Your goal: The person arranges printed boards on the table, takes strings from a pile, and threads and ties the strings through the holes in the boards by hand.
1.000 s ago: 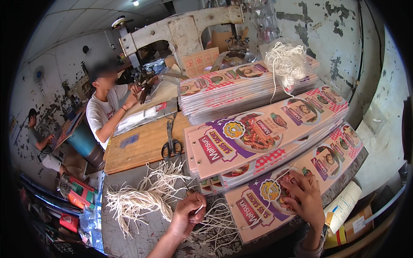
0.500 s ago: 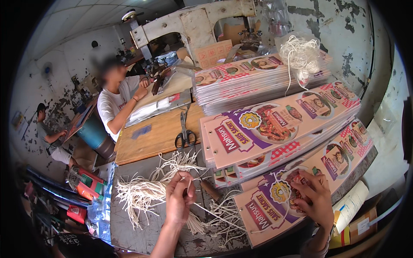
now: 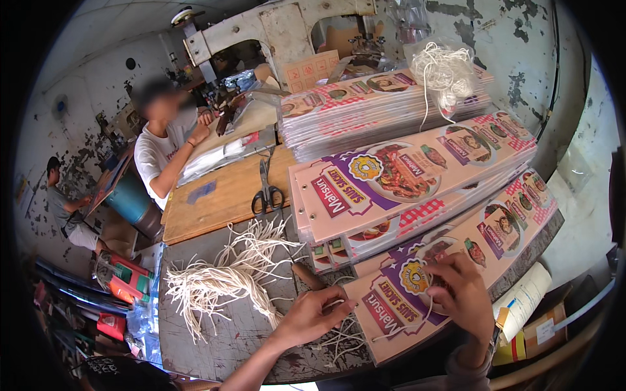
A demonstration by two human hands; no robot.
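My left hand [image 3: 314, 319] is at the left end of the top printed card [image 3: 479, 257], next to its metal eyelet. Thumb and forefinger are pinched on a thin white string, mostly hidden by the fingers. My right hand [image 3: 464, 293] hovers over the middle of that card, fingers curved and apart. A white string [image 3: 407, 331] runs from the card's lower left corner toward the right thumb. On the dark worktable, left of my left hand, lies a bundle of cut white strings [image 3: 222, 287]. A wooden-handled tool [image 3: 308, 276] lies just beyond that hand.
Black scissors [image 3: 266, 189] rest by a wooden board [image 3: 228, 195]. Stacks of printed cards [image 3: 404, 173] stand behind my hands, with a bag of white cord [image 3: 447, 72] on top. Across the table, a person in a white shirt [image 3: 156, 153] works at a machine [image 3: 274, 39].
My left hand has come down and right, from above the string bundle to the card's left end. My right hand has shifted slightly left. The view has moved a little.
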